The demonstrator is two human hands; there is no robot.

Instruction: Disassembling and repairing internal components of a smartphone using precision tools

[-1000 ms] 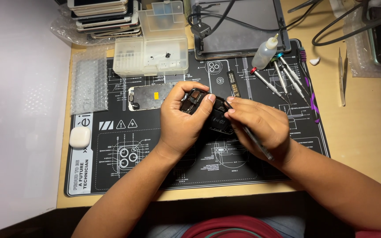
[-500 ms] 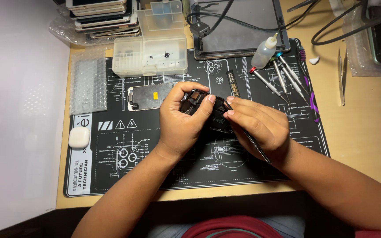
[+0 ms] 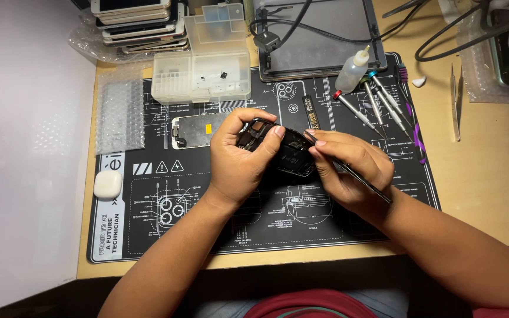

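Over the middle of the black repair mat (image 3: 148, 235), the left hand (image 3: 240, 159) wraps the opened phone (image 3: 278, 150), its long axis slanting from far-left down toward the near-right; the right hand (image 3: 349, 171), touching its near-right end, pinches a thin dark tool (image 3: 360, 179) aimed at it

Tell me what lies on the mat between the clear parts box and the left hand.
In the head view, a detached phone frame part with a yellow patch lies on the black mat, between the clear parts box and the left hand.
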